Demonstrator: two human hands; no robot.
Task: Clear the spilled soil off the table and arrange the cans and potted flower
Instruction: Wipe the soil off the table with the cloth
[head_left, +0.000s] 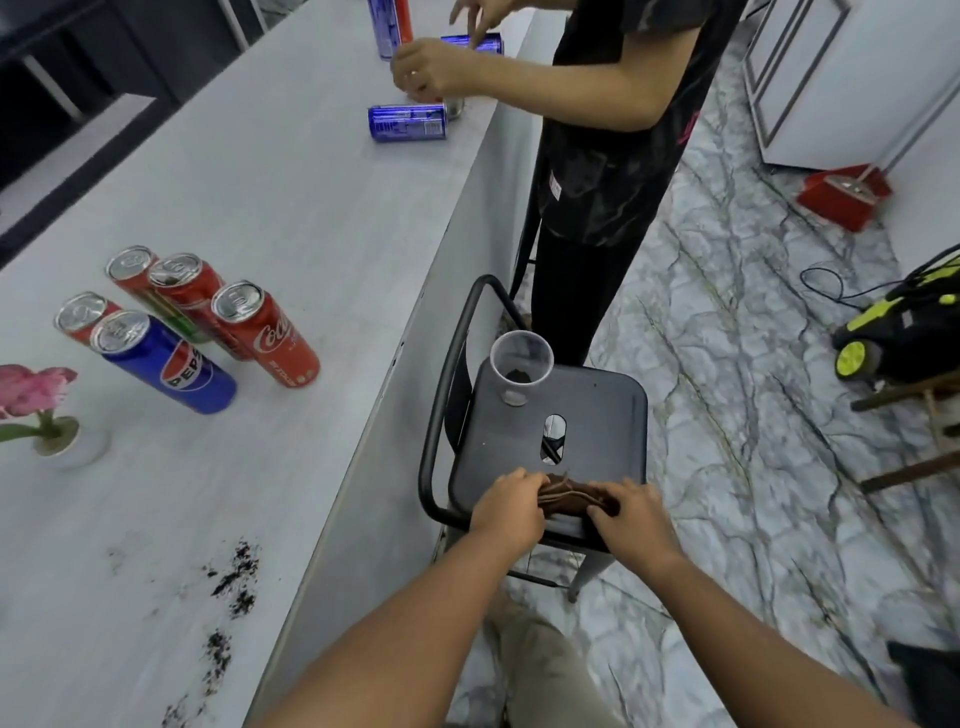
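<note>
Down at the near end of the pale grey table (291, 218), spilled soil (236, 577) lies in dark scattered patches close to the table's right edge. Just beyond, off the table, both arms reach to a dark metal chair (597, 415) that stands just beside the table's side. The left hand (511, 506) and right hand (631, 512) each have their fingers curled round a bunched brown cloth (566, 493), which rests on the front edge of the seat between them. Farther back on the seat, past an oval slot, stands a clear plastic cup (521, 364) with a little of what looks like soil in its bottom.

On the table at the left, a potted flower (49, 421) with pink petals stands upright in a small pale pot. Behind it five cans stand together: a blue Pepsi can (166, 364) in front, a red Coca-Cola can (267, 332) to its right, and three more red cans (182, 291) packed close behind.

At the far end of the table another person (613, 130) in a black shirt has both hands among further cans. One blue can (408, 120) lies on its side there, and another lies beyond it. On the marble floor (727, 312) to the right sit a red dustpan (844, 195) and a yellow-and-black machine (893, 322).
</note>
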